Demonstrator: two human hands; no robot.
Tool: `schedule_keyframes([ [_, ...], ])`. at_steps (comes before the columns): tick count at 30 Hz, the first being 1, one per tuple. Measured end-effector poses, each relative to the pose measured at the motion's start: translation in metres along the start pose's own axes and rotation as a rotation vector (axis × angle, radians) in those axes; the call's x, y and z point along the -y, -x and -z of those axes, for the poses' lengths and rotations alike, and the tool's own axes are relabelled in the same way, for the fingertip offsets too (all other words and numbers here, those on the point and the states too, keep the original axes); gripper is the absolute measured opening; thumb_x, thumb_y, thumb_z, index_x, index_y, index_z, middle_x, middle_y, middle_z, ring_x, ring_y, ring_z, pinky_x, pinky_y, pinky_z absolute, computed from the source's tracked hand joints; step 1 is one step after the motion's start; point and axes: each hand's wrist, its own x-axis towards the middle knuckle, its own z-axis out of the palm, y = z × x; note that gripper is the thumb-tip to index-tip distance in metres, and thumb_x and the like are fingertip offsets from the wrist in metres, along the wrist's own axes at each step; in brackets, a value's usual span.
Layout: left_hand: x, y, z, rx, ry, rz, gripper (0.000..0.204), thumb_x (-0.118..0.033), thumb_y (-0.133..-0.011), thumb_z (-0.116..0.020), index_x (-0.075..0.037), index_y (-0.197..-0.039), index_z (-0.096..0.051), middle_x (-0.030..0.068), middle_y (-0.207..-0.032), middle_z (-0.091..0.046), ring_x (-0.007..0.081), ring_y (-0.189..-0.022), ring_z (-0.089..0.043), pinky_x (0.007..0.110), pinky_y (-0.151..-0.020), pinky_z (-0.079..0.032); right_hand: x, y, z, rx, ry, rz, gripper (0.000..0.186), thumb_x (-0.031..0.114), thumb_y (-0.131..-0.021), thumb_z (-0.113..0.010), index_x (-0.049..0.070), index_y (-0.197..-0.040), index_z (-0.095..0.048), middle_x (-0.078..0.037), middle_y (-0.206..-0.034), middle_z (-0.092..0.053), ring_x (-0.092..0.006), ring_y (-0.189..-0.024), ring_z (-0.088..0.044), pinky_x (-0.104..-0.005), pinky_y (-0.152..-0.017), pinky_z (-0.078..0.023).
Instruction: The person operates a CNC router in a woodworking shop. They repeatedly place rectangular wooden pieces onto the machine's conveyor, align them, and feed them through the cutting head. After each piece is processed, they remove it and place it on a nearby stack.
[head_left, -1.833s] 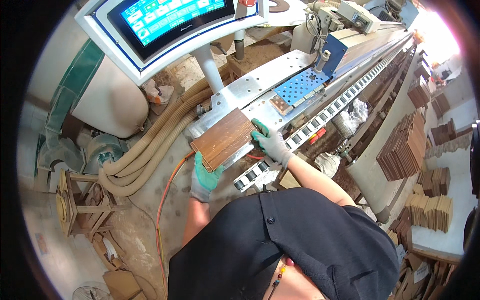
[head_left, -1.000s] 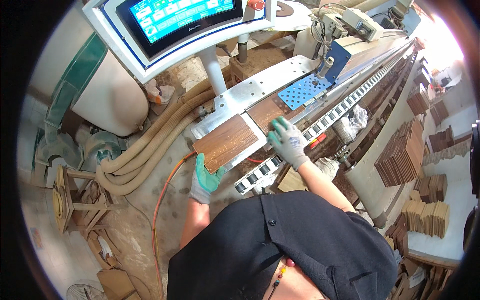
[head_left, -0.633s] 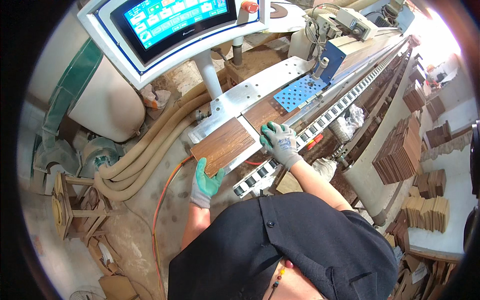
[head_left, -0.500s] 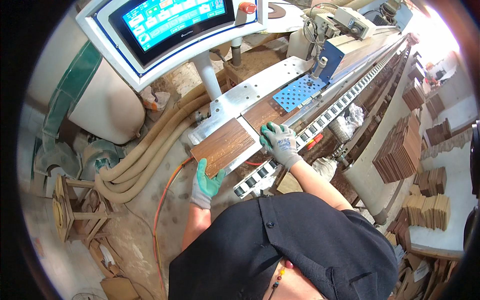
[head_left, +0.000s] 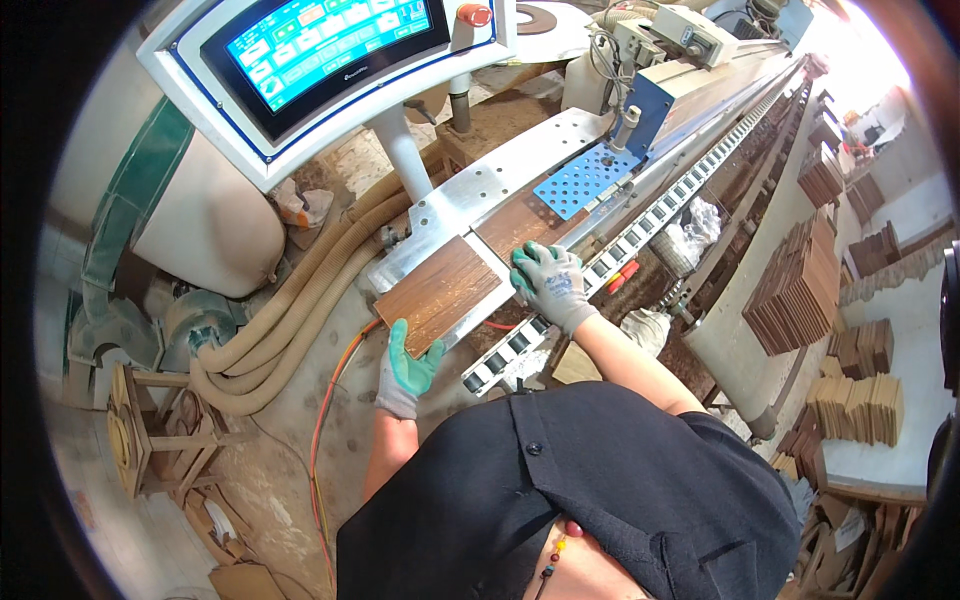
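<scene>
Two brown wooden planks lie end to end on the machine's metal bed. My left hand, gloved in grey and green [head_left: 408, 375], grips the front end of the nearer plank [head_left: 440, 292]. Its thumb and one finger show at the edge; the other fingers are partly hidden. My right hand [head_left: 552, 285], gloved alike, rests with its fingers spread on the near edge of the farther plank [head_left: 512, 226]. That plank's far end runs beneath a blue perforated plate [head_left: 590, 180]. A slim gap shows between the planks.
A control screen [head_left: 335, 55] with a red knob [head_left: 474, 15] stands above the bed. A roller chain track [head_left: 640, 229] runs along its right side. Thick hoses [head_left: 300, 325] curve at left. Stacked boards [head_left: 795, 285] stand on the right, and a wooden stool [head_left: 160, 425] on the left.
The whole view has shifted slightly. Both hands keep their places on the planks, and the planks show no clear movement on the bed.
</scene>
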Motion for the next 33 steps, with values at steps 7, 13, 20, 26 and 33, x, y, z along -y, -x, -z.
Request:
schedule_keyframes([
  [7,-0.003,0.0,0.001,-0.012,0.086,0.02,0.049,-0.014,-0.091,-0.073,-0.001,-0.132,-0.051,0.0118,-0.125,-0.065,0.0192,-0.114,-0.063,0.033,-0.098,-0.052,0.0,-0.001,0.0,-0.033,0.011,0.015,0.031,0.035,-0.092,-0.064,0.019,-0.118,-0.068,-0.008,-0.121,-0.065,-0.0313,-0.104,-0.061,-0.0468,-0.087,-0.048],
  [13,-0.006,0.001,-0.005,-0.034,-0.058,-0.021,0.048,-0.012,-0.091,-0.074,0.0,-0.132,-0.051,0.0115,-0.126,-0.063,0.0195,-0.113,-0.062,0.033,-0.098,-0.051,-0.004,0.001,-0.006,-0.066,0.01,0.018,0.031,0.035,-0.092,-0.064,0.018,-0.118,-0.068,-0.008,-0.123,-0.066,-0.03,-0.105,-0.061,-0.0465,-0.088,-0.048],
  [20,-0.01,0.006,-0.012,-0.029,-0.027,-0.043,0.055,-0.012,-0.086,-0.078,0.001,-0.132,-0.051,0.0134,-0.128,-0.063,0.0208,-0.116,-0.062,0.033,-0.101,-0.05,-0.037,-0.007,-0.006,-0.004,0.072,-0.034,0.036,0.036,-0.091,-0.065,0.021,-0.124,-0.068,-0.006,-0.13,-0.066,-0.0304,-0.114,-0.06,-0.048,-0.096,-0.045],
  [26,0.003,0.003,0.007,0.008,-0.307,-0.191,0.051,-0.017,-0.093,-0.073,0.002,-0.135,-0.049,0.0128,-0.131,-0.062,0.0232,-0.118,-0.06,0.035,-0.099,-0.051,-0.073,-0.021,-0.004,-0.053,0.23,-0.092,0.024,0.037,-0.091,-0.065,0.019,-0.105,-0.071,-0.004,-0.111,-0.068,-0.0292,-0.106,-0.061,-0.0459,-0.089,-0.047],
  [33,0.014,-0.001,0.024,-0.046,-0.875,-0.424,0.067,-0.023,-0.084,-0.084,0.006,-0.132,-0.049,0.018,-0.123,-0.065,0.026,-0.11,-0.065,0.035,-0.099,-0.051,-0.108,-0.027,-0.004,-0.022,0.249,-0.038,0.027,0.041,-0.093,-0.062,0.018,-0.104,-0.072,-0.005,-0.111,-0.068,-0.0303,-0.104,-0.062,-0.046,-0.091,-0.048],
])
